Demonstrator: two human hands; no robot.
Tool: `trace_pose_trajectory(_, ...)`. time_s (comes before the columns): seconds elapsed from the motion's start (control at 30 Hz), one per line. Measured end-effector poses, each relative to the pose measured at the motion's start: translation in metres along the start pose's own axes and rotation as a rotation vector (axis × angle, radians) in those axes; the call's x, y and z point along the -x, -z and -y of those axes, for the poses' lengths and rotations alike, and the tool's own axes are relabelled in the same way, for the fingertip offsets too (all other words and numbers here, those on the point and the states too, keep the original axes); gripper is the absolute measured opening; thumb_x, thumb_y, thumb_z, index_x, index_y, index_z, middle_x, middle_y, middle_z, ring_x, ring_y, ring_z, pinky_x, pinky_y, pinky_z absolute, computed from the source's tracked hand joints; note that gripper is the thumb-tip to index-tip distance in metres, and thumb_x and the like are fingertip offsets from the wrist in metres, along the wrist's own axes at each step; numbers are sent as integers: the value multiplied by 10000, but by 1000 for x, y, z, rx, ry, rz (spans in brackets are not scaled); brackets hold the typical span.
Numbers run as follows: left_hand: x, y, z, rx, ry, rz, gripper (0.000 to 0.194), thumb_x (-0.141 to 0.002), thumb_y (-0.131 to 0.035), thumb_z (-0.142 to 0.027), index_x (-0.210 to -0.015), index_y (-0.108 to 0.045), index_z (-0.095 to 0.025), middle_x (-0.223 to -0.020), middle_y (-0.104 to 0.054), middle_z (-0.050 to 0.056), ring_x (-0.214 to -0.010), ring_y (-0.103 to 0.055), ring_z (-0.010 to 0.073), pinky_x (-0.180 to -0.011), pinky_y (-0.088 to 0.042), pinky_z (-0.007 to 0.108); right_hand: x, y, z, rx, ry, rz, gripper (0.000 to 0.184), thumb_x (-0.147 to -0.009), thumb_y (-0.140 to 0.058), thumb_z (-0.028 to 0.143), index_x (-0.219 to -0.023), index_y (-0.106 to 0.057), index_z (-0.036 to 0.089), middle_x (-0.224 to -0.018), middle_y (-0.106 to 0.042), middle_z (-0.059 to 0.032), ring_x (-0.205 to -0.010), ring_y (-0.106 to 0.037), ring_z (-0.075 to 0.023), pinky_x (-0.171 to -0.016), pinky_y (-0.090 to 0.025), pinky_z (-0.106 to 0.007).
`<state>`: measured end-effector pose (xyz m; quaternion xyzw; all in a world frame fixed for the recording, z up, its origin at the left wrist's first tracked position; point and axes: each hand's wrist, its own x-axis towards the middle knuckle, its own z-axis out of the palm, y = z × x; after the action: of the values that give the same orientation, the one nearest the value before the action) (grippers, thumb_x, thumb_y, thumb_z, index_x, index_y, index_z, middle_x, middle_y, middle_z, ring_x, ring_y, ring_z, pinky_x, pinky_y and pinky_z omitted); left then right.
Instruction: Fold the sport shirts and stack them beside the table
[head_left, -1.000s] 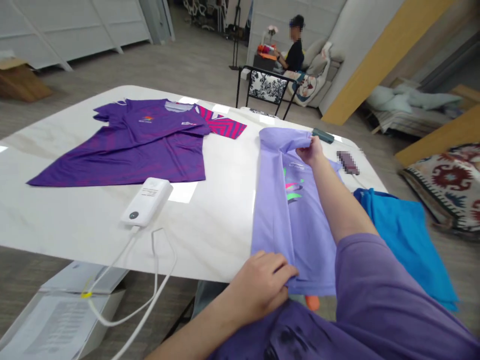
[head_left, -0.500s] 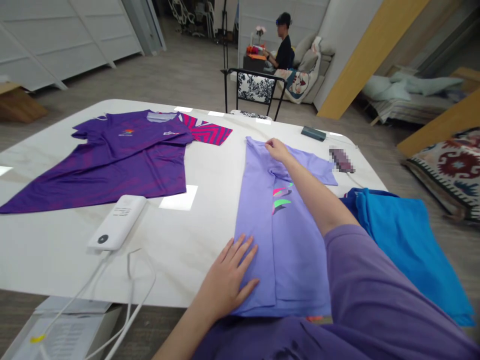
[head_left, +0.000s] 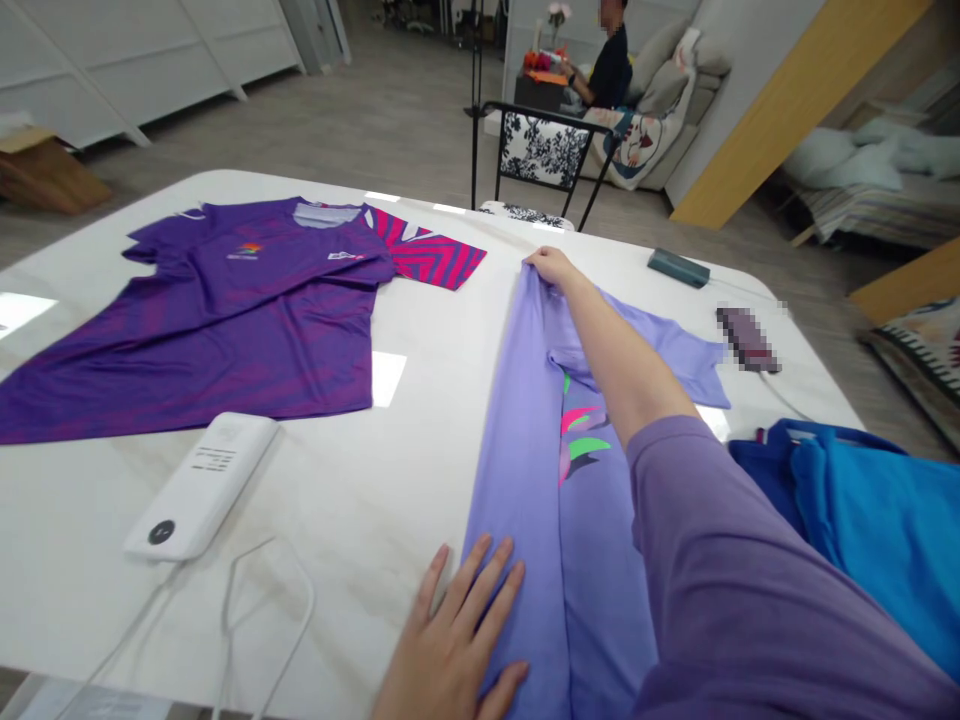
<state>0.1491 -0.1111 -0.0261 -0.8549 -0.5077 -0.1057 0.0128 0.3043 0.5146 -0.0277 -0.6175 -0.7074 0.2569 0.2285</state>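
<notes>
A lavender T-shirt point(head_left: 540, 440) lies lengthwise on the white table point(head_left: 390, 470), its left side folded inward. My left hand point(head_left: 457, 640) rests flat and open on the shirt's near left edge, fingers spread. My right hand point(head_left: 551, 268) reaches to the shirt's far end and presses on the fold there, fingers curled against the cloth. One sleeve of the shirt sticks out to the right beyond my forearm.
A dark purple jersey point(head_left: 217, 310) with a pink striped sleeve lies spread at left. A white power bank point(head_left: 202, 485) with cable sits near the front. Blue cloth point(head_left: 862, 520) is piled at right. A dark case point(head_left: 679, 267) and a chair point(head_left: 540, 155) stand behind; a seated person point(head_left: 607, 65) is beyond.
Both hands let go of the raised shirt edge and laid it flat. My left hand opened on the near hem; my right hand moved to the far end of the fold.
</notes>
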Motion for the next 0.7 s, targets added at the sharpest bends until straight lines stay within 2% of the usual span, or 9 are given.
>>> trace_pose_trajectory(0.13, -2, 1, 2, 6, 26, 5, 803, -1022, -621, -584, -1783, -514, -351, -1881, -421, -51, -1806, -224, 270, -1352, -320, 547, 2, -6, 0, 168, 136, 20, 229, -973, -757, 348, -1131, -746, 182, -1164, -777, -111, -1138, -698, -300, -1139, -563, -450)
trace_pose_trajectory(0.23, 0, 5, 3, 19, 4, 23, 872, -1030, -622, -644, -1823, -448, -325, -1889, -409, -36, -1803, -241, 278, -1363, -333, 528, 24, -1, 6, 242, 214, -61, 363, -1049, -713, 421, -1344, -704, 208, -1372, -729, -156, -1266, -681, -344, -1232, -512, -562)
trace_pose_trajectory(0.33, 4, 10, 4, 55, -33, 30, 950, -1019, -647, -679, -1854, -385, -311, -1886, -407, -29, -1795, -280, 293, -1349, -395, 526, 73, 18, 4, 248, 279, -131, 489, -1136, -576, 547, -1487, -660, 218, -1523, -671, -191, -1408, -632, -403, -1299, -437, -656)
trace_pose_trajectory(0.43, 6, 12, 4, 125, -68, 74, 1036, -999, -671, -715, -1879, -317, -301, -1901, -369, -9, -1781, -328, 334, -1340, -441, 569, 143, 36, -15, 282, 326, 4, 683, -1119, -532, 706, -1576, -660, 214, -1665, -614, -204, -1571, -524, -495, -1369, -327, -718)
trace_pose_trajectory(0.5, 7, 11, 2, 167, -61, 113, 1058, -1004, -678, -707, -1894, -256, -320, -1917, -329, -3, -1778, -335, 363, -1367, -421, 610, 188, 37, -31, 285, 350, 131, 797, -1071, -559, 786, -1669, -619, 262, -1776, -543, -147, -1681, -422, -495, -1435, -238, -687)
trace_pose_trajectory(0.57, 7, 10, 1, 184, -54, 131, 1039, -1027, -671, -685, -1899, -217, -344, -1928, -307, 5, -1776, -336, 386, -1395, -382, 645, 221, 32, -43, 273, 376, 227, 850, -1033, -587, 816, -1741, -560, 347, -1850, -465, -45, -1770, -311, -424, -1490, -154, -598)
trace_pose_trajectory(0.63, 9, 10, 0, 174, -63, 133, 1007, -1051, -661, -661, -1897, -218, -343, -1934, -302, 31, -1770, -341, 400, -1408, -353, 658, 235, 28, -48, 251, 393, 280, 854, -1044, -554, 809, -1786, -502, 389, -1877, -416, 16, -1805, -256, -349, -1509, -107, -531)
trace_pose_trajectory(0.7, 12, 10, 3, 152, -90, 131, 981, -1064, -671, -619, -1893, -240, -318, -1935, -304, 64, -1764, -347, 405, -1416, -334, 645, 235, 32, -50, 215, 385, 275, 826, -1098, -456, 775, -1814, -460, 363, -1875, -421, 0, -1792, -296, -320, -1504, -134, -522)
